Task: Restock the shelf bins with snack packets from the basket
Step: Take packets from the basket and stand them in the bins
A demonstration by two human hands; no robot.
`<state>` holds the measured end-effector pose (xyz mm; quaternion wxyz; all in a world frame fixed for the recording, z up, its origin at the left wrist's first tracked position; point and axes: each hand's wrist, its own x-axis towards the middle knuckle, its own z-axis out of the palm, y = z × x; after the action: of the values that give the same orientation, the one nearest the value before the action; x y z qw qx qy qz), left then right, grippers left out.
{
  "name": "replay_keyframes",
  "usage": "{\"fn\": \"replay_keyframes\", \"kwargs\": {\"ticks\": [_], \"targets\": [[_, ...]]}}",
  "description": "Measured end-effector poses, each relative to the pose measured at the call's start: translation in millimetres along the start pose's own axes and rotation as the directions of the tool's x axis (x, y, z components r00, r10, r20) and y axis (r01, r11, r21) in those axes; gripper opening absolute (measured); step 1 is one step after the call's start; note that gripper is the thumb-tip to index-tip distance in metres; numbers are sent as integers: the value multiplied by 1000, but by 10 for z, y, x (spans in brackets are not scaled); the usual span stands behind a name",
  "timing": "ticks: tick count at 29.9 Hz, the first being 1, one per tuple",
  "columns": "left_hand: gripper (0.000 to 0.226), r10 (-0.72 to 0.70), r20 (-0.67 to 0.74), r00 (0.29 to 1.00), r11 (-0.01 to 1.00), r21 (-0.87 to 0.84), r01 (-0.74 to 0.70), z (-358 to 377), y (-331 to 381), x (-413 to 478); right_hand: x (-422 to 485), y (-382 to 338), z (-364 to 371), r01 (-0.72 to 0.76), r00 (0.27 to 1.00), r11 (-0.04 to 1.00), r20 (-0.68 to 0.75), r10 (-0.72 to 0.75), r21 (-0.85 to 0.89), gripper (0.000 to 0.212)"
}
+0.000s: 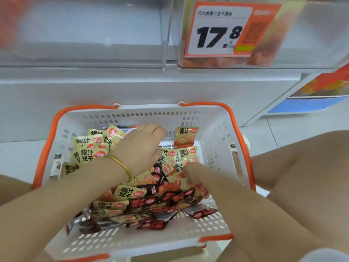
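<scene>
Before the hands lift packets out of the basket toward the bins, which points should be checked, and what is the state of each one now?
1. Packets remain in the basket: ok, yellow packets and dark packets are piled inside.
2. Left hand has a firm grip: cannot tell, its fingers curl down out of sight.
3. Right hand holds a packet: cannot tell, its fingers are buried in the pile.
4. Left clear bin has room: ok, it looks empty.
5. Right bin behind the price tag has room: ok, only a low layer of orange packs shows.
</scene>
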<state>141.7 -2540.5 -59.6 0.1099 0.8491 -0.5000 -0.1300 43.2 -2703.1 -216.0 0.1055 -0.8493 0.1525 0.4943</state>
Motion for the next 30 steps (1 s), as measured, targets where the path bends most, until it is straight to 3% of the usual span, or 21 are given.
{"fn": "replay_keyframes", "kwargs": {"ticks": [4, 6, 8, 11, 14, 18, 21, 23, 25, 27, 30], "targets": [[50, -125, 170, 977, 988, -67, 138, 32, 24, 36, -425, 108, -616, 74, 984, 993, -166, -58, 90, 6], [54, -206, 247, 947, 954, -163, 250, 40, 38, 49, -660, 163, -916, 123, 979, 949, -191, -69, 290, 8], [55, -268, 296, 917, 894, -278, 351, 7, 62, 72, -936, 174, -1124, 173, 983, 815, -153, -105, 554, 18], [36, -324, 287, 901, 812, -405, 421, -132, 111, 95, -1291, 177, -1288, 260, 965, 643, -178, -192, 720, 17], [21, -341, 186, 921, 763, -518, 387, -319, 164, 89, -1594, 141, -1347, 355, 935, 556, -274, -227, 752, 17], [21, -269, 57, 961, 807, -531, 258, -694, 340, 86, -1950, 87, -1400, 537, 842, 440, -493, -220, 720, 57], [26, -218, -45, 975, 797, -585, 151, -1032, 537, 133, -2250, 160, -1471, 650, 753, 372, -629, -194, 663, 48], [29, -186, -190, 964, 819, -572, 46, -1255, 684, 207, -2474, 274, -1573, 729, 673, 287, -726, -141, 621, 45], [35, -132, -403, 905, 882, -464, -78, -1463, 824, 314, -2697, 421, -1702, 806, 579, 185, -814, -52, 562, 45], [40, -15, -605, 796, 954, -248, -170, -1657, 947, 436, -2894, 572, -1824, 860, 498, 94, -865, 51, 501, 45], [40, 162, -682, 713, 986, 85, -143, -1858, 1068, 611, -3096, 784, -1987, 921, 361, 78, -911, 197, 382, 43]]}}
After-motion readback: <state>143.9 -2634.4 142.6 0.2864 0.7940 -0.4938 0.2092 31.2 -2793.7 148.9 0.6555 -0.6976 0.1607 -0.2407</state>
